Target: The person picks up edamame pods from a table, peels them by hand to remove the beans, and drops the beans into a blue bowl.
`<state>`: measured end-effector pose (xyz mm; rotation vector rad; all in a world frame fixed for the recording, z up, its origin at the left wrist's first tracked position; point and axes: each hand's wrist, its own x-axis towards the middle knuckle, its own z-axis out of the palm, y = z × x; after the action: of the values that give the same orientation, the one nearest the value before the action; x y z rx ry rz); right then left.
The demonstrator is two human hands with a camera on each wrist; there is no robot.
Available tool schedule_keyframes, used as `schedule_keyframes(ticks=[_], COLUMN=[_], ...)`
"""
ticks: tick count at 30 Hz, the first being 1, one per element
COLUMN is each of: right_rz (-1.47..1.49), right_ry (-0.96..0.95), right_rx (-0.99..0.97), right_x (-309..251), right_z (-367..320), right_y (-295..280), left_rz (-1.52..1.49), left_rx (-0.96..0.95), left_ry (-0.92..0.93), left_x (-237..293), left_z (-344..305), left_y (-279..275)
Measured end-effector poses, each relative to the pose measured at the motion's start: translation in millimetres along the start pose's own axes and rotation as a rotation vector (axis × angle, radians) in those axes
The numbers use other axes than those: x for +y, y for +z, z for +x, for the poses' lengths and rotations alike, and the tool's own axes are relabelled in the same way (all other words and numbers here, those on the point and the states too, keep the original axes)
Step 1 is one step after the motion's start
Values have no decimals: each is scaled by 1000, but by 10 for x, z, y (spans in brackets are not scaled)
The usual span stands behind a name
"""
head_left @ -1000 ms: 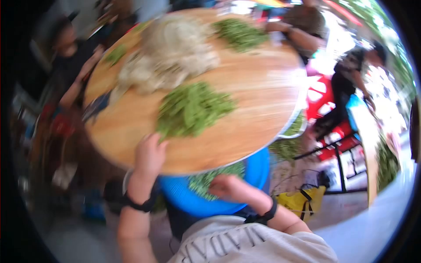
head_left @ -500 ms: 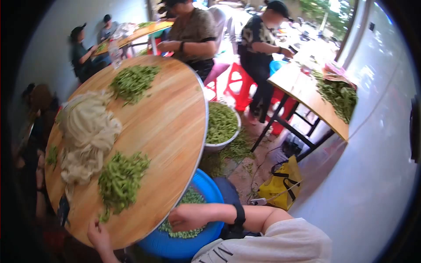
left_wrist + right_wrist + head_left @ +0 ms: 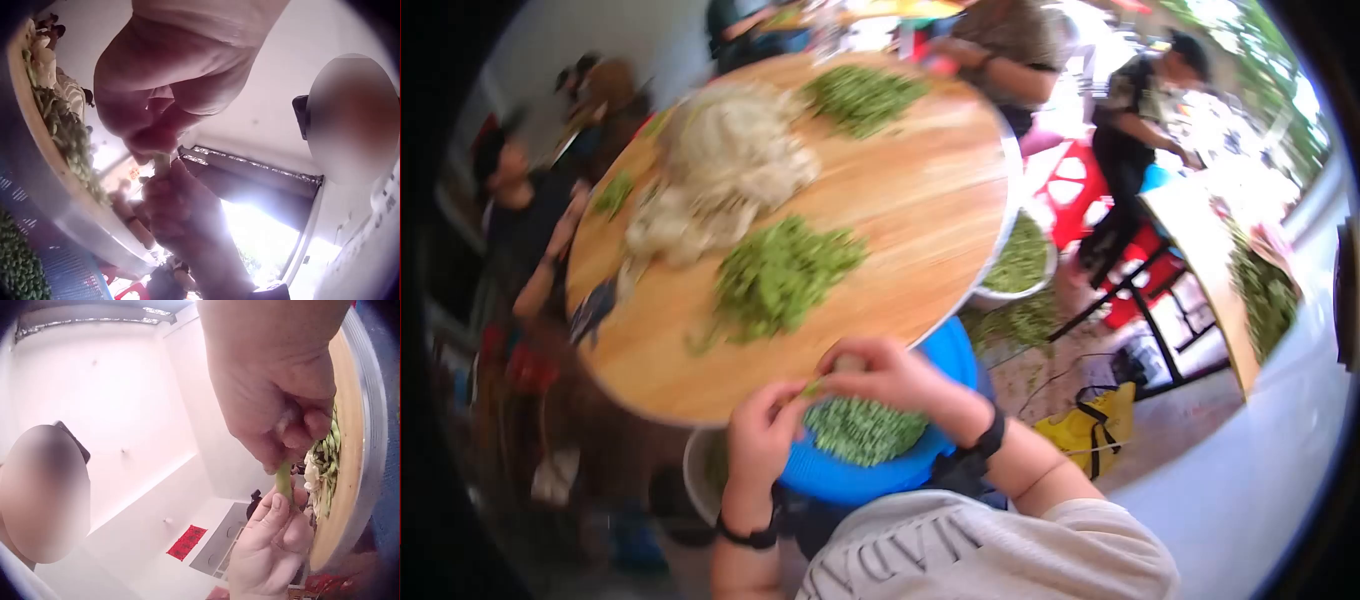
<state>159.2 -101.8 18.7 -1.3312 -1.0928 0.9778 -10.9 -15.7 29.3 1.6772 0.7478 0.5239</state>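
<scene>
Over the blue basket [image 3: 955, 350], my two hands meet at one green bean pod [image 3: 284, 480]. My left hand [image 3: 762, 435] pinches its lower end between thumb and fingers in the right wrist view. At the other end, the fingertips of my right hand [image 3: 890, 378] grip it, with the remaining fingers curled in. Shelled green beans [image 3: 865, 430] lie in the basket below. A pile of green pods [image 3: 785, 275] sits on the round wooden table [image 3: 900, 230], just beyond my hands.
A heap of pale cloth [image 3: 730, 160] and another pod pile [image 3: 865, 100] lie farther back on the table. A white basin of pods [image 3: 1020, 255] stands right of it. Several people sit around. A yellow bag [image 3: 1090, 425] is on the floor at right.
My left hand has come from the near edge of the pod pile to my right hand over the basket, bringing a pod. The head view swung right, then back left.
</scene>
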Motion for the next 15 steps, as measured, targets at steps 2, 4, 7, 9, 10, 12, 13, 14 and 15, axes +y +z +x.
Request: schedule_keyframes(ticks=[2,4,7,9,10,12,13,14,15], right_rz=[-94,-57,-160,-158,-162,-172,-135,-97,-59], right_ry=[-82,-282,-163,-268,-271,-269,-261,-253,-246], right_rx=[-10,52,-47,2,2,3,12,17,21], right_x=[91,175,179,307,300,231,192,155,142], right_z=[-57,-120,-285,-366,-423,-544,-609,-670,-712], right_y=[-13,14,-57,-52,-81,-149,-182,-219,-254], left_rz=[1,-29,115,276,364,413,313,212,113], left_rx=[-18,-50,-153,-264,-332,-333,-311,-289,-265], left_ry=[-3,-31,-5,79,151,317,261,201,138], left_x=[-95,-88,-499,-570,-455,-471,-482,-477,-408], left_z=[-11,-53,-28,85,106,146,132,113,101], left_y=[1,64,20,-12,-13,65,113,165,235])
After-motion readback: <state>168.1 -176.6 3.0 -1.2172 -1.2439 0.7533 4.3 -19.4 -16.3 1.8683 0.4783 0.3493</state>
